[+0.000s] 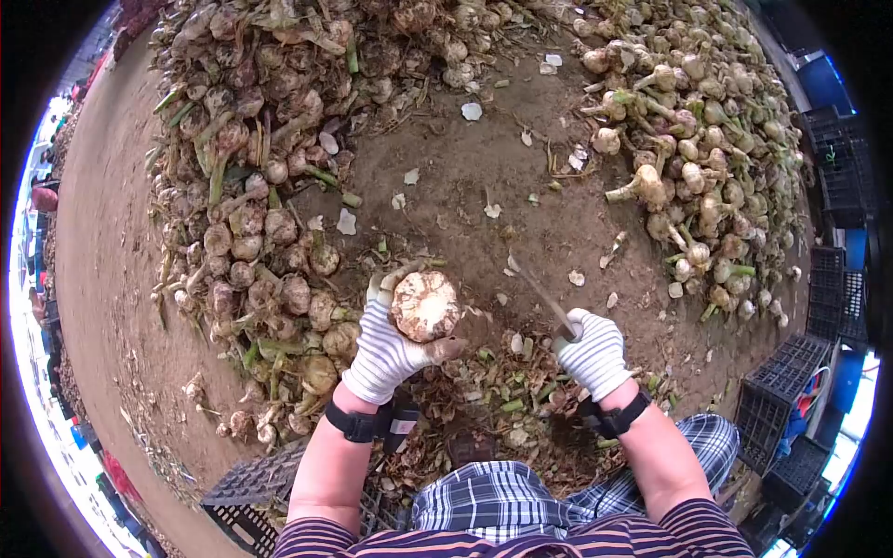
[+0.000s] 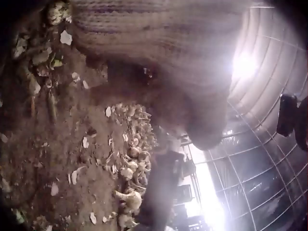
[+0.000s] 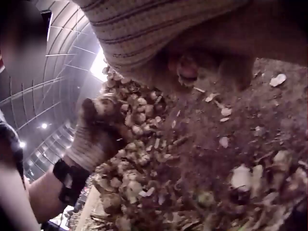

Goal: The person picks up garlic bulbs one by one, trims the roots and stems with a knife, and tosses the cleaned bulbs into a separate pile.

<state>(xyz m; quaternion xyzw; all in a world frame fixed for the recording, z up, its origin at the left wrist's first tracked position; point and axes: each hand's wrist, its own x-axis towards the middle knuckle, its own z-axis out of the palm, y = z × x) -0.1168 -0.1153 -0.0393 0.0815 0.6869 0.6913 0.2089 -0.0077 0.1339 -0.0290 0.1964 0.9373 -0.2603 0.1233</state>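
Observation:
In the head view my left hand (image 1: pixel 386 346), in a striped white glove with dirty fingertips, grips a large garlic bulb (image 1: pixel 426 307). The bulb's pale, round root face is turned up toward the camera. My right hand (image 1: pixel 593 355), gloved alike, holds a knife (image 1: pixel 541 294) by its handle. Its thin blade points up and to the left, apart from the bulb. The left wrist view is dark, with the striped glove (image 2: pixel 163 33) across the top and the bulb hidden. Across in the right wrist view, the left hand (image 3: pixel 94 139) appears beyond the right glove (image 3: pixel 144 31).
A heap of untrimmed garlic (image 1: pixel 246 219) rises on the left, and a paler garlic pile (image 1: pixel 716 177) lies at right. Between them is bare soil (image 1: pixel 446 177) dotted with peel scraps. Trimmings (image 1: pixel 502 400) cover the ground below the hands. Black crates (image 1: pixel 786 372) stand at far right.

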